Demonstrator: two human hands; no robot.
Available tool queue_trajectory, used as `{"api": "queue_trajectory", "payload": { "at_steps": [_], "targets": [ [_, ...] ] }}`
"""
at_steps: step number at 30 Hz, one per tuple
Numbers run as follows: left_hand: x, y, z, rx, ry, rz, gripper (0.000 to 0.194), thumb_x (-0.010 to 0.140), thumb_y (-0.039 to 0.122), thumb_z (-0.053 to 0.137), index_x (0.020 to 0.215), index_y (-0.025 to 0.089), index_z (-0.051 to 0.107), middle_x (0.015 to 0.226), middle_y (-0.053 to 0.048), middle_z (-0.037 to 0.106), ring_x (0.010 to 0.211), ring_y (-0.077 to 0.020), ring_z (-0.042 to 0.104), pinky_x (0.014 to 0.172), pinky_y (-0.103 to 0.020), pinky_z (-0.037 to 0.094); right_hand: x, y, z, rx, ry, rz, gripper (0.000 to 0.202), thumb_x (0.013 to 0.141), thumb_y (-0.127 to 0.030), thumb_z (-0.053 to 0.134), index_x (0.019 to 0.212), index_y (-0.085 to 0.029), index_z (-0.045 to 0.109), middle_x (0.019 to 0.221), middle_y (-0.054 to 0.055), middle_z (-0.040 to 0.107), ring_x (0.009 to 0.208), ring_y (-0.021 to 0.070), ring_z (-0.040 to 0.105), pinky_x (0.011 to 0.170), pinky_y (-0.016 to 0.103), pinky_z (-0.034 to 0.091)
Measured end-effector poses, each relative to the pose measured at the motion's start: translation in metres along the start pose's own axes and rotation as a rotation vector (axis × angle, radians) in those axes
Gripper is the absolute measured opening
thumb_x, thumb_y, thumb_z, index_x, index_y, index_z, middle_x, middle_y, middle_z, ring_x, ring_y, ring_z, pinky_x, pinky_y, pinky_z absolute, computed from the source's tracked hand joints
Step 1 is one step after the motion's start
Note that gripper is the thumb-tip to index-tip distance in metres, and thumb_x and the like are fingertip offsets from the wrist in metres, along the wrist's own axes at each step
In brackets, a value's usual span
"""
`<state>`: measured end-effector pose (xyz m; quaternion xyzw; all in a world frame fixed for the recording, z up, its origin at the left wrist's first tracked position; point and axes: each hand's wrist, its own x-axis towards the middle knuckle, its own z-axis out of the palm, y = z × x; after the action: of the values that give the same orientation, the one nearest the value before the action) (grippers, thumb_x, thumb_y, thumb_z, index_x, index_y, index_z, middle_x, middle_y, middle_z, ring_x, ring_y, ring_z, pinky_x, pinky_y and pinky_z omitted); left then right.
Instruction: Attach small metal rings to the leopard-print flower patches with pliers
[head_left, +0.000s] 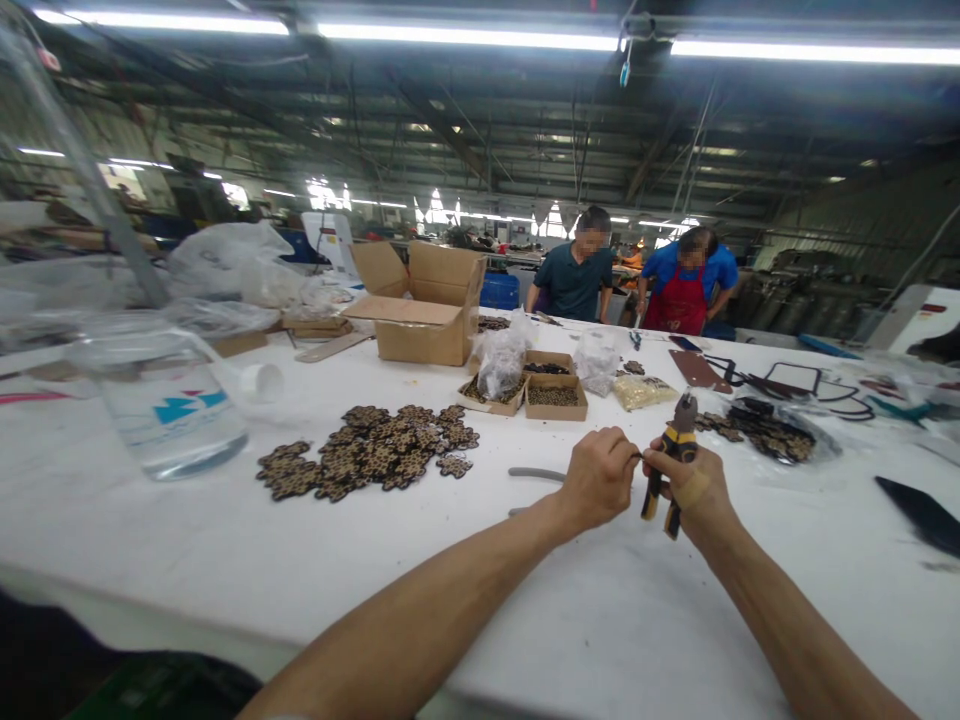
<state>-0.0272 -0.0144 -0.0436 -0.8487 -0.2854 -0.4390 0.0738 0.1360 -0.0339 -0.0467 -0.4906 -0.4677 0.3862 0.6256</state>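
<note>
Black-and-yellow pliers (670,465) stand with their jaws upward in my right hand (694,485), whose thumb and fingertips also pinch toward a small dark item. My left hand (600,480) is closed, its fingertips at the other side of that item, which is too small to name. The two hands nearly touch over the white table (480,600). Behind my left wrist lies a grey curved strip (536,473), partly hidden. A pile of brown and black flower-shaped pieces (382,447) spreads to the left of my hands.
Small boxes of metal parts (555,397) and an open carton (424,335) stand behind the pile. A clear jug of liquid (176,410) is at the left. Dark pieces in a plastic bag (776,432) and a black flat item (919,512) lie right. Two people stand across the table.
</note>
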Motion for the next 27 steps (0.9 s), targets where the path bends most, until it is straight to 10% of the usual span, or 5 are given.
{"api": "queue_trajectory", "payload": {
  "at_steps": [19, 27],
  "targets": [
    [0.007, -0.009, -0.012, -0.123, 0.136, -0.088, 0.006, 0.087, 0.016, 0.053, 0.085, 0.018, 0.058, 0.083, -0.006, 0.059, 0.077, -0.0175, 0.055, 0.069, -0.031, 0.042, 0.009, 0.001, -0.010, -0.263, -0.125, -0.103, 0.046, 0.081, -0.057, 0.068, 0.102, -0.016, 0.065, 0.084, 0.008, 0.070, 0.070, 0.0217, 0.065, 0.048, 0.027, 0.050],
    [0.014, -0.012, -0.027, -0.168, 0.224, -0.122, 0.006, 0.086, 0.014, 0.054, 0.086, 0.019, 0.057, 0.082, -0.005, 0.057, 0.076, -0.0172, 0.054, 0.069, -0.031, 0.041, 0.031, 0.027, -0.026, -0.802, -0.138, -0.695, 0.039, 0.094, -0.035, 0.049, 0.130, -0.019, 0.052, 0.115, 0.015, 0.062, 0.103, 0.0308, 0.060, 0.089, 0.049, 0.052]
  ]
}}
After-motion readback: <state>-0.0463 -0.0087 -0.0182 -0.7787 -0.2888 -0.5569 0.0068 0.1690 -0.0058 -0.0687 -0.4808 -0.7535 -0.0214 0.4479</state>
